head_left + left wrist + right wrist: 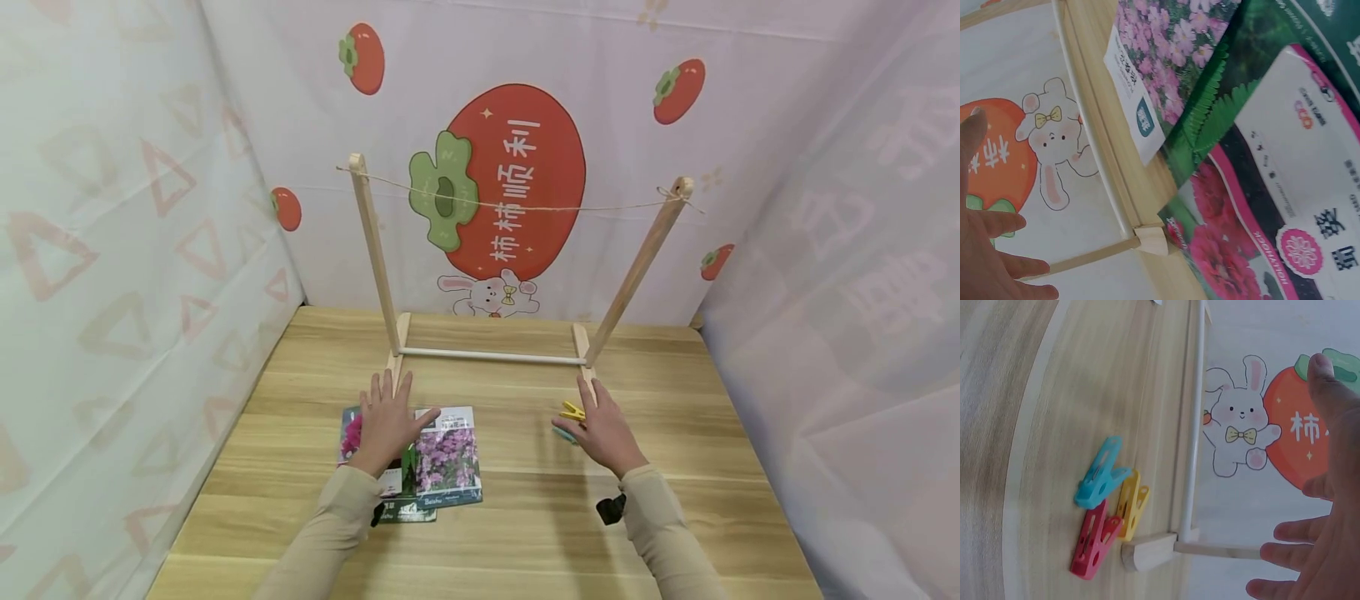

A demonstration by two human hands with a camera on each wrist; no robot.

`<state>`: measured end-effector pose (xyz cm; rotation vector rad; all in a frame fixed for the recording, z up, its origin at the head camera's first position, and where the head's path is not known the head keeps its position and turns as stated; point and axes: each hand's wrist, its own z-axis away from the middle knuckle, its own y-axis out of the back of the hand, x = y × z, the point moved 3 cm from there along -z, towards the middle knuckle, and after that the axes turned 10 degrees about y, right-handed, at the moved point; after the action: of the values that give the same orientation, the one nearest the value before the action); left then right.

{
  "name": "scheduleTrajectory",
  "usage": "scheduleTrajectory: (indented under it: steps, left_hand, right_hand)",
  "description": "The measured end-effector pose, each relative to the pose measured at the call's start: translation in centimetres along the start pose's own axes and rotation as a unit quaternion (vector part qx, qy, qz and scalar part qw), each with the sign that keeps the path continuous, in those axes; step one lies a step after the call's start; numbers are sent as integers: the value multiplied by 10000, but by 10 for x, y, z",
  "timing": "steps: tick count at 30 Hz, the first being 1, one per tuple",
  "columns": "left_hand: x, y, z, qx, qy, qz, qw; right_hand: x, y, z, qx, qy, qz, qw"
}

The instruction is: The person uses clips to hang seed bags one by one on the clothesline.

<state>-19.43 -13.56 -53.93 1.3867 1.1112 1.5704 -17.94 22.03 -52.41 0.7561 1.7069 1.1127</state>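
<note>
My left hand (387,425) is spread above several overlapping flower seed packets, holding nothing. One packet with pale purple flowers (447,458) lies to its right, and a hollyhock packet (1229,244) with deep pink blooms shows under it in the left wrist view. On the other side, my right hand (606,429) hovers with fingers extended and nothing in it. Beside and partly beneath it lie clothespins: a yellow one (1132,503), a turquoise one (1100,475) and a red one (1093,544). The red one is hidden in the head view.
A wooden frame stands behind the hands, with a left post (377,258), a right post (636,271) and a white bottom rod (491,357). Thin twine (487,205) is strung between the post tops. Printed cloth (622,150) walls the wooden table (495,550) at the back and sides.
</note>
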Motion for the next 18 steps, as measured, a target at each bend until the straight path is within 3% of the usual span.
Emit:
scheduleTrajectory:
  steps: [11,18]
  left_hand:
    - [-23,-10,3,49,157,248,9996]
    - [-40,-13,4,-88,362,305,9988]
  right_hand:
    - [23,-2,13,-188,-464,-128,9987]
    - [32,-10,18,-280,-308,64,9991]
